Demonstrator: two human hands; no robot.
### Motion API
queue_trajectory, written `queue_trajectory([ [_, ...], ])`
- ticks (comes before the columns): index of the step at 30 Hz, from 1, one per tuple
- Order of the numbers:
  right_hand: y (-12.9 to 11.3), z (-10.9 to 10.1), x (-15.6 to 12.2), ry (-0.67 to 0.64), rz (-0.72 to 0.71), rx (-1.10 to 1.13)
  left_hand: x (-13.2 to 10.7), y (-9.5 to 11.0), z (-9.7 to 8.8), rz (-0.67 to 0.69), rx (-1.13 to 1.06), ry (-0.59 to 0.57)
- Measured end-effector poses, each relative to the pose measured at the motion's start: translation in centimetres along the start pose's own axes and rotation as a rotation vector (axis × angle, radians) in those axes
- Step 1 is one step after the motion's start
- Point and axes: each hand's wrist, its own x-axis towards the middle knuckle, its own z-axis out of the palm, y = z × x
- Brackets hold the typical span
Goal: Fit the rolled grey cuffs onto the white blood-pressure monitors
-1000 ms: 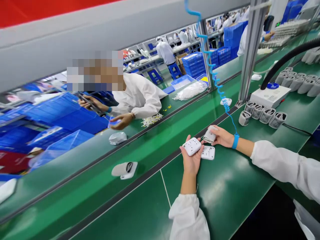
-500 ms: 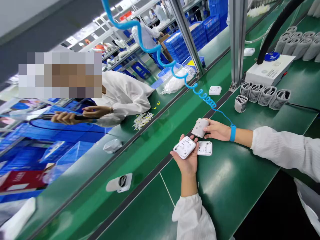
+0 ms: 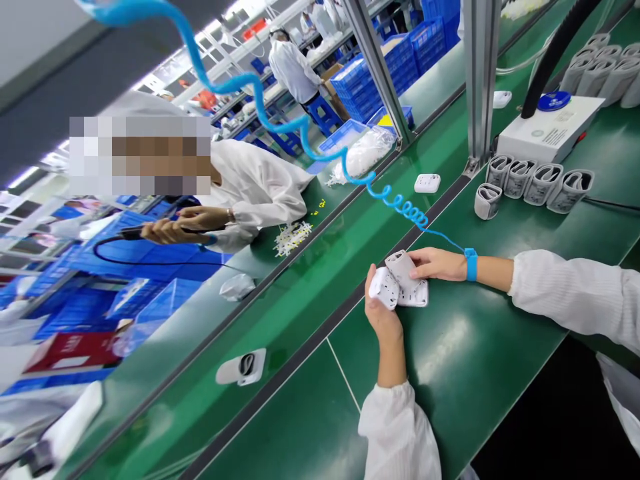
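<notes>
"What's the left hand [image 3: 383,321] doing?"
"Cupped around a white adapter [image 3: 385,288], fingers closed."
"Right hand [image 3: 437,264]?"
"Pinching a second adapter [image 3: 401,270] against the first, over a third adapter [image 3: 416,294] lying flat on the green bench [image 3: 465,347]."

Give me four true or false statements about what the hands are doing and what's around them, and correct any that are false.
1. The left hand cradles a white multi-socket adapter. True.
2. The right hand is empty and well away from the adapter. False: its fingers are on a pale grey unit right beside the adapter.
3. A blue wrist strap on the right wrist leads to a coiled blue cord. True.
4. The rolled grey cuffs sit inside a blue crate. False: they stand on the green bench mat, next to a white box.
</notes>
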Motion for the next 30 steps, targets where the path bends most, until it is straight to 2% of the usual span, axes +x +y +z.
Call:
queue_trajectory([
  [5, 0.2, -0.3, -0.1, 0.044, -0.065, -0.157, 0.0, -0.4, -0.3, 0.063, 0.062, 0.022],
  [9, 0.2, 0.0, -0.3, 0.062, -0.119, -0.249, -0.3, 0.1, -0.1, 0.102, 0.102, 0.008],
  [14, 0.1, 0.3, -0.4, 0.052, -0.127, -0.256, -0.5, 0.9, 0.3, 0.117, 0.138, 0.012],
  [21, -0.1, 0.7, -0.6, 0.036, -0.1, -0.249, -0.6, 0.8, 0.2, 0.135, 0.174, 0.023],
  [27, -0.2, 1.5, -1.0, 0.094, -0.187, -0.33, -1.2, 1.5, 0.2, 0.116, 0.202, -0.061],
  [30, -0.4, 1.8, -1.2, 0.083, -0.207, -0.357, -1.3, 1.4, 0.5, 0.158, 0.207, -0.049],
])
